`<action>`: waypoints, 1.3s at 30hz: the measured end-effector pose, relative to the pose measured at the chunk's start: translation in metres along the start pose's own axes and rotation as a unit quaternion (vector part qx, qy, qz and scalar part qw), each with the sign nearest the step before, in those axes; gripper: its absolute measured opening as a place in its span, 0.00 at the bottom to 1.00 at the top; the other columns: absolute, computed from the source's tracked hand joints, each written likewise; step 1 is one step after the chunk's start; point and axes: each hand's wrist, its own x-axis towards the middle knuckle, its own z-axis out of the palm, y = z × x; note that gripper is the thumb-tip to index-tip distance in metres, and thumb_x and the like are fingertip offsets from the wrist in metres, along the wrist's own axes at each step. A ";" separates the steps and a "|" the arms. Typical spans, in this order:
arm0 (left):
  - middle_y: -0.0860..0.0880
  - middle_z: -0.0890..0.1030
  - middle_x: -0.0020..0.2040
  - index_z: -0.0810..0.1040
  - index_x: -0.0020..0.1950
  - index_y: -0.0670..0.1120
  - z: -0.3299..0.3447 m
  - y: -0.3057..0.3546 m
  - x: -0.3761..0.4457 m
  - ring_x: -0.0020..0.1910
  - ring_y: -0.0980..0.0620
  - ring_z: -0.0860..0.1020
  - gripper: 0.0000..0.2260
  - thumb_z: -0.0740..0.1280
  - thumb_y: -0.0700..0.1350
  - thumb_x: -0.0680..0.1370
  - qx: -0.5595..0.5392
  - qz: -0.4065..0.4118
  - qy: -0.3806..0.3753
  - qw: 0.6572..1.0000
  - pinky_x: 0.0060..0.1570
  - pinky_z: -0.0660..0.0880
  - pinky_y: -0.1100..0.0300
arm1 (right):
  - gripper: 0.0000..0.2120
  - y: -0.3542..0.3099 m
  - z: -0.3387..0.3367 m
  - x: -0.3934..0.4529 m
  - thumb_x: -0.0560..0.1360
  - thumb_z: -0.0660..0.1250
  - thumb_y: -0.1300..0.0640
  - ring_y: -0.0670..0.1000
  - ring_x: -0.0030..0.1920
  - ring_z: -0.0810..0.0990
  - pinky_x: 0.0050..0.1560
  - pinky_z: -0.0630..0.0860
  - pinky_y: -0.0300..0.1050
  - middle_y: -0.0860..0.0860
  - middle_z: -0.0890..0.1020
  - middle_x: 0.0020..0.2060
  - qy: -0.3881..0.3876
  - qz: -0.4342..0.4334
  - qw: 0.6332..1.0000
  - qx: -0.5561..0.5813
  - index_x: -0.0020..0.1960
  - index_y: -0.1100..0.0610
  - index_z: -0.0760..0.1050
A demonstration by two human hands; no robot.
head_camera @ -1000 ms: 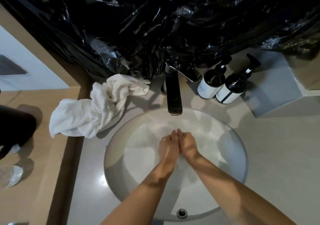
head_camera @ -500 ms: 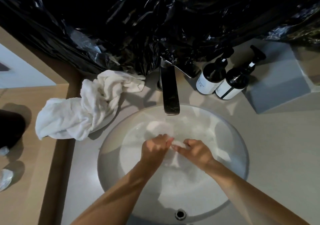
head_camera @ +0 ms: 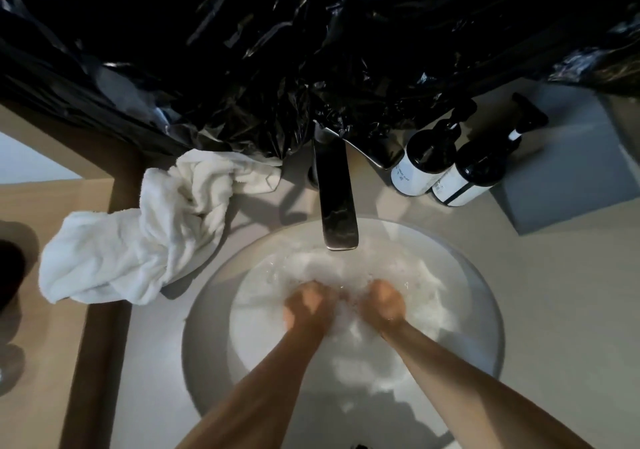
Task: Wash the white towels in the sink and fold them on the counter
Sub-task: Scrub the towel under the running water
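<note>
A round white sink (head_camera: 214, 317) holds soapy water with a white towel (head_camera: 426, 286) lying under the surface. My left hand (head_camera: 308, 305) and my right hand (head_camera: 382, 305) are both down in the water, side by side, fists closed around bunches of that towel. Foam hides the fingertips. A second white towel (head_camera: 149, 237) lies crumpled on the counter to the left of the sink, draped over the counter's left edge.
A dark flat faucet (head_camera: 336, 195) juts over the sink's far rim. Two black pump bottles (head_camera: 450, 164) stand at the back right beside a grey box (head_camera: 568, 171). Black plastic sheeting (head_camera: 311, 50) covers the wall behind. A wooden ledge (head_camera: 100, 344) borders the counter on the left.
My hands went from pressed together with flat fingers, to parted, to two fists clenched on the submerged towel. The water now looks churned and foamy. The view shifted slightly.
</note>
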 end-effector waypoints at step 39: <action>0.43 0.83 0.35 0.80 0.37 0.47 -0.022 0.048 -0.117 0.36 0.47 0.82 0.23 0.53 0.51 0.84 -0.296 0.031 0.084 0.951 0.40 0.79 0.51 | 0.23 -0.060 -0.020 -0.102 0.82 0.56 0.49 0.56 0.34 0.80 0.36 0.74 0.44 0.52 0.78 0.28 0.038 -0.106 0.978 0.173 0.33 0.58 0.75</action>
